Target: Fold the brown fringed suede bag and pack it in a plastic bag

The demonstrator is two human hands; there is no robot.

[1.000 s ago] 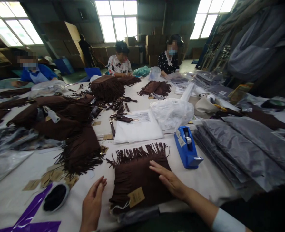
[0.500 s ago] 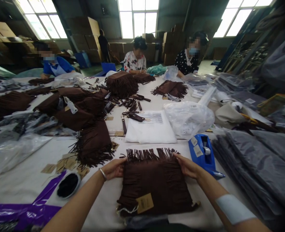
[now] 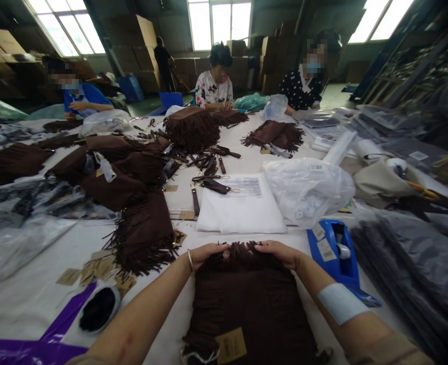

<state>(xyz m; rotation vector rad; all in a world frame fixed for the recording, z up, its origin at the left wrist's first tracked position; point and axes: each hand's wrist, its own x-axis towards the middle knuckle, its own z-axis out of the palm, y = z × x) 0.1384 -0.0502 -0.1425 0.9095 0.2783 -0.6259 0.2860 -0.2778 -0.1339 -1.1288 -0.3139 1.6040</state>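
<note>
Head view: a brown fringed bag [image 3: 252,309] lies flat on the white table [image 3: 37,284] right in front of the person, its fringe at the far edge and a paper tag [image 3: 230,345] at the near edge. The left hand [image 3: 206,253] and the right hand [image 3: 279,253] both rest on the far edge of the bag, fingers curled down over the fringe and pressing it, the two hands a little apart. Whether the fingers actually pinch the fringe cannot be told. A bracelet sits on the left wrist, a white band on the right forearm. Just right of the bag stands a blue tape dispenser [image 3: 336,251]. Beyond the hands lie a white packet [image 3: 241,210] and a clear plastic bag [image 3: 309,190]. More fringed bags [image 3: 144,230] lie to the left. Three other people sit at the far side
</note>
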